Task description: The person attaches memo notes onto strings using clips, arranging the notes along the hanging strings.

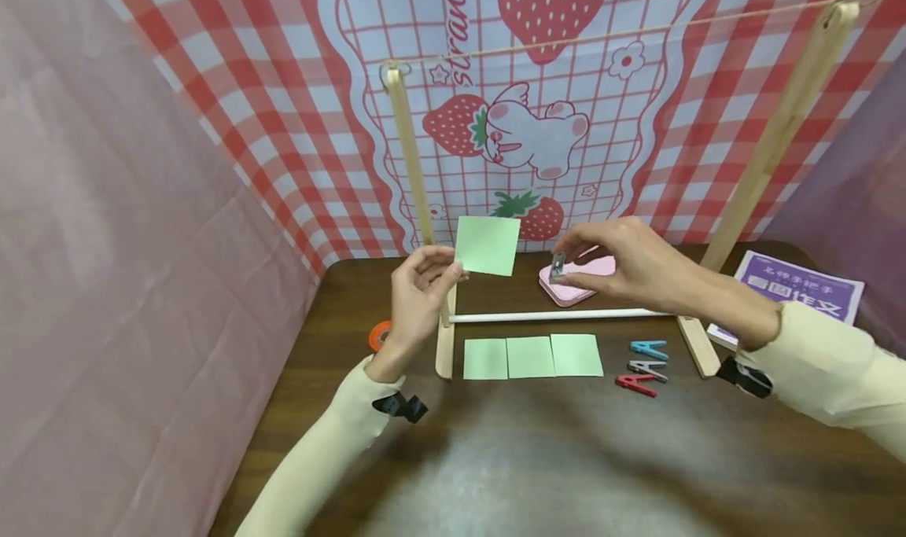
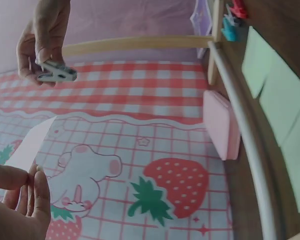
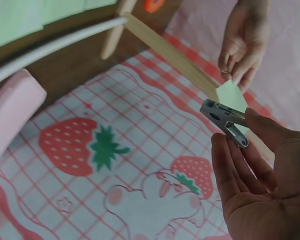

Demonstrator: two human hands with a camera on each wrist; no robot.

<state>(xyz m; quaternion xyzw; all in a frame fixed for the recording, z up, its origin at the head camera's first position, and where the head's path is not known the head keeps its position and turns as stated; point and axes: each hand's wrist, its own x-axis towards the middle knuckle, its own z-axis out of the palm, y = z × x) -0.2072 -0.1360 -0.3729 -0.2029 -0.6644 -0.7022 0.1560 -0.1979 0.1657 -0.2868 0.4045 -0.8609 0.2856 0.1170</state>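
My left hand [image 1: 419,293] pinches a green square of paper [image 1: 488,244] by its lower left edge, lifted above the table. In the left wrist view that paper [image 2: 32,142] is seen nearly edge-on. To its right, my right hand [image 1: 637,266] holds a grey clothespin [image 1: 557,266] between thumb and fingers, apart from the paper. The right wrist view shows the clothespin [image 3: 225,121] close up. Three more green paper squares [image 1: 531,356] lie in a row on the table. Beside them lie a blue clothespin [image 1: 649,350], a grey one [image 1: 647,369] and a red one [image 1: 637,384].
A string [image 1: 602,40] runs between two wooden posts [image 1: 409,152], with a white rod [image 1: 559,315] joining them low down. Behind the rod sits a pink case [image 1: 566,292]. An orange roll [image 1: 380,335] lies at left, a purple booklet [image 1: 800,285] at right.
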